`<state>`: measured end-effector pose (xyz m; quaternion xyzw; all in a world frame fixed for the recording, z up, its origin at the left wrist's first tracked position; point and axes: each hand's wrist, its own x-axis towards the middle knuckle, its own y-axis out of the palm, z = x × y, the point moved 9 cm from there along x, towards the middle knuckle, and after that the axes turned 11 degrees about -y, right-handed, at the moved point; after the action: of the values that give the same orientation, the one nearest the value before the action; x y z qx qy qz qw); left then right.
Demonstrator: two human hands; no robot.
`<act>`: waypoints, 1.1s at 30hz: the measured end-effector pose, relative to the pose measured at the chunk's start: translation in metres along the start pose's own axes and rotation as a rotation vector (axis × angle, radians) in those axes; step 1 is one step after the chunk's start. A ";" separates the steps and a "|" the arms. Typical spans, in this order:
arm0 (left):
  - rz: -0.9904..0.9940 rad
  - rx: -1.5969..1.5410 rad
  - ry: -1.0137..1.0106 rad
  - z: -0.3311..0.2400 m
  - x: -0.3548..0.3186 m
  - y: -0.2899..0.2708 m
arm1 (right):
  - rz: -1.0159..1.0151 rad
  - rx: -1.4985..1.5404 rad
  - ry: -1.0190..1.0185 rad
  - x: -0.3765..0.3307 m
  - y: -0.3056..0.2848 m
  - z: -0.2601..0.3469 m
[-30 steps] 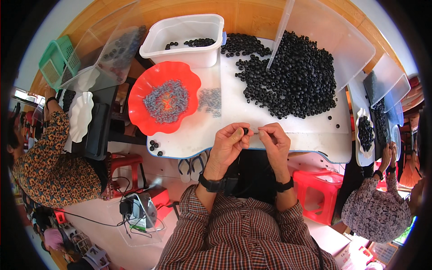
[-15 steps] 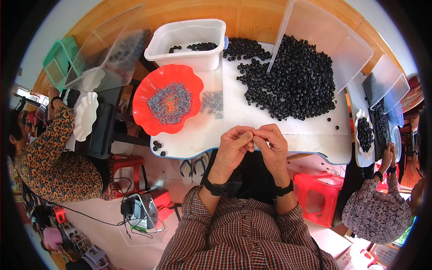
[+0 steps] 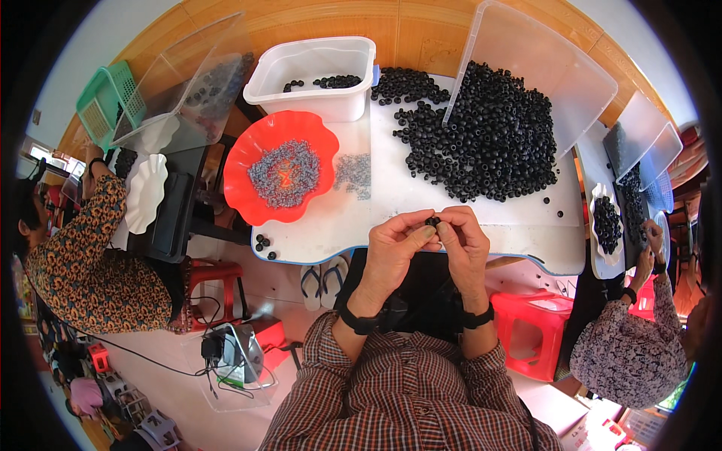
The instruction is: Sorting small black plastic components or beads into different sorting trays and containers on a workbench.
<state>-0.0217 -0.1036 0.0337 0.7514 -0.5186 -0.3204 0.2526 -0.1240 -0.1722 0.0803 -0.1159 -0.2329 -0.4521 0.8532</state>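
A small black round piece shows between the fingertips of both hands, just past the table's front edge. My left hand pinches it from one side, thumb on top. From the other side my right hand closes thumb and fingers on the same piece. A big heap of black round pieces with holes lies beyond my hands on the white table. To the left, a red wavy-rimmed bowl holds many tiny grey translucent parts; more of these lie loose beside it.
A white tub with some black pieces stands behind the bowl. One clear bin tips over the heap. Several black pieces sit at the front left corner. A red stool is below right; co-workers sit on both sides.
The black piece now shows between my fingertips, where pressed fingers hid it before. My hands have shifted slightly right. The hands of the co-worker at right have moved apart.
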 end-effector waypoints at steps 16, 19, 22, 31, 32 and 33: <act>-0.052 0.128 0.095 -0.010 -0.006 0.005 | -0.007 0.081 0.070 -0.004 0.000 -0.001; -0.043 0.131 0.108 -0.010 -0.006 0.004 | -0.010 0.091 0.072 -0.005 -0.001 -0.004; -0.018 0.106 0.091 -0.006 -0.004 0.001 | -0.030 0.146 0.088 -0.006 -0.002 -0.007; 0.114 -0.177 -0.046 0.009 0.002 -0.004 | -0.083 0.263 0.105 -0.006 -0.001 -0.008; 0.128 -0.215 -0.056 0.010 0.002 -0.003 | -0.085 0.251 0.095 -0.006 -0.002 -0.007; 0.128 -0.215 -0.056 0.010 0.003 -0.004 | -0.084 0.251 0.096 -0.005 -0.002 -0.006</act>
<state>-0.0265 -0.1053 0.0236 0.6761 -0.5348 -0.3784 0.3371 -0.1262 -0.1718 0.0722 0.0234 -0.2510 -0.4599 0.8514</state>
